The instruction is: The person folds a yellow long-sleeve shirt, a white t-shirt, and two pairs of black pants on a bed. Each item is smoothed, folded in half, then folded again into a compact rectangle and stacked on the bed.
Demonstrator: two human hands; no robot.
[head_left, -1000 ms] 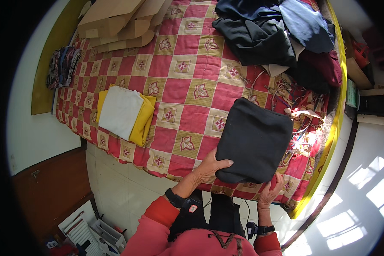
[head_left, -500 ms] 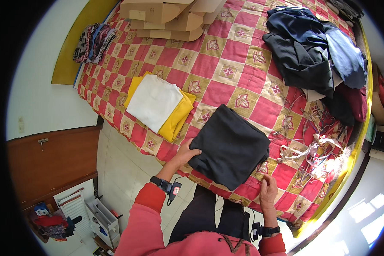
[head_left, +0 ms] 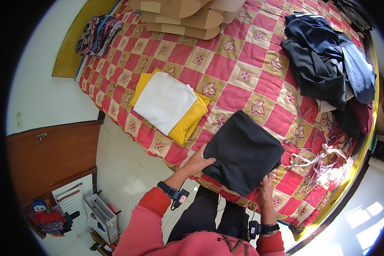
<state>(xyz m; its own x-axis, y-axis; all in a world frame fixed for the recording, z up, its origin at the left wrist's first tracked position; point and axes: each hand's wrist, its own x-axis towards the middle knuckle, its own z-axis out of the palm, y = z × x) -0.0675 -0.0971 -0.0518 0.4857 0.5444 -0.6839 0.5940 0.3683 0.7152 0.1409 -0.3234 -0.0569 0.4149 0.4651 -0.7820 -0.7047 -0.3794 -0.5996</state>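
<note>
A folded black garment (head_left: 243, 151) lies on the near edge of the bed, roughly square. My left hand (head_left: 199, 161) grips its left edge, thumb on top and fingers tucked beneath the cloth. At its near right corner, my right hand (head_left: 266, 188) closes on the edge, with the fingertips partly hidden by the fabric. To the left of the black garment rests a folded white garment (head_left: 165, 101) on top of folded yellow cloth (head_left: 191, 123).
Flat cardboard boxes (head_left: 181, 21) are stacked at the far side. A heap of dark clothes (head_left: 315, 59) lies at the far right, with tangled cords and hangers (head_left: 318, 160) nearer. Patterned folded clothes (head_left: 99, 35) sit at the far left corner of the checked bedspread (head_left: 226, 70).
My right hand has moved up to the black garment's near right corner and taken hold there. My left hand stays on its left edge. The whole view has shifted slightly.
</note>
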